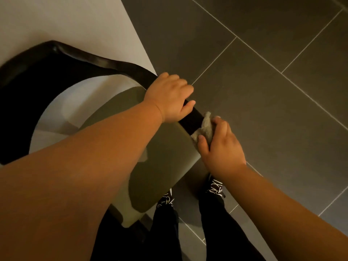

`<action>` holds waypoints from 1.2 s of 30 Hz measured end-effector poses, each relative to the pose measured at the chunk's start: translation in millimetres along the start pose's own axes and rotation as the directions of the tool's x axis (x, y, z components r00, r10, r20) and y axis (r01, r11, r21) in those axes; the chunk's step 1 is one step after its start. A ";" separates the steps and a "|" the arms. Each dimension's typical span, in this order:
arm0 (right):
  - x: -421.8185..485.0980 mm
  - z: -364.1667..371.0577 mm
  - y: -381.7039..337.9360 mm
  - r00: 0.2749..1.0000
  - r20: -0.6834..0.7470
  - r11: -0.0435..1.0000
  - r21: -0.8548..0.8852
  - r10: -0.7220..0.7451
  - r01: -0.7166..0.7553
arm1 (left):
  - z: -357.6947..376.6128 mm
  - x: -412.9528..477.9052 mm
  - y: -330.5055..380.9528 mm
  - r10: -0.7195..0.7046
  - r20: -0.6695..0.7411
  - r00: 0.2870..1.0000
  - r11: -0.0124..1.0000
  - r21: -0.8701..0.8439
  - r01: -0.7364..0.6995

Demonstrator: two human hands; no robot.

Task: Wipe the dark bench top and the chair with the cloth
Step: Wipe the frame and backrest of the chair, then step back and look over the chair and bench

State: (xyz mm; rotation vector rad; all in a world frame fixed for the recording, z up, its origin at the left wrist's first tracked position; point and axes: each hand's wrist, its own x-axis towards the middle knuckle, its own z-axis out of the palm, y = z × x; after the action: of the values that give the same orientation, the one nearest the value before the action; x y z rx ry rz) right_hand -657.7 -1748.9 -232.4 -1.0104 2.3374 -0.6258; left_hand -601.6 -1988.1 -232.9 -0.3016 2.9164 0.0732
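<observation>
Nearest, two black shoes (214, 187) with white laces stand on the floor (263, 95) just under the chair (116, 102). The olive seat (169, 162) lies between the arms. At its right edge the right hand (224, 147) holds the cloth (206, 127), fingers and thumb curled round the wad, pressing it against the near end of the dark rail (84, 59). Just beyond, the left hand (169, 97) grips the same rail, thumb under and fingers over, likely to steady the chair.

The step in hand looks like wiping the rail. To do it well, I would wrap the cloth round the band so top, edge and underside get cleaned together. Then draw it along in one firm stroke, moving the left hand ahead to clear the path. The bunched cloth would cover more if spread flatter.

Farther off, the rail curves left and blurs. A white surface (56, 19) lies behind it, and I cannot tell whether that is a wall or a table. The chair legs are hidden under the seat. The left arm covers much of the seat, and the bench top is not in view.
</observation>
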 end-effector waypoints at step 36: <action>-211.9 -165.0 -156.7 0.709 0.459 0.750 -0.129 -0.535 0.649 | -192.4 -461.8 301.0 -0.920 0.218 0.326 0.181 -0.500 0.847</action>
State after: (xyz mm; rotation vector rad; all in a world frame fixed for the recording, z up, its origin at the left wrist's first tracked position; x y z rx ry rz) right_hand -551.9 -1650.4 42.9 -1.8830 1.7360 -0.2603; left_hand -260.6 -1616.3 60.9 -2.1337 2.1936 0.7094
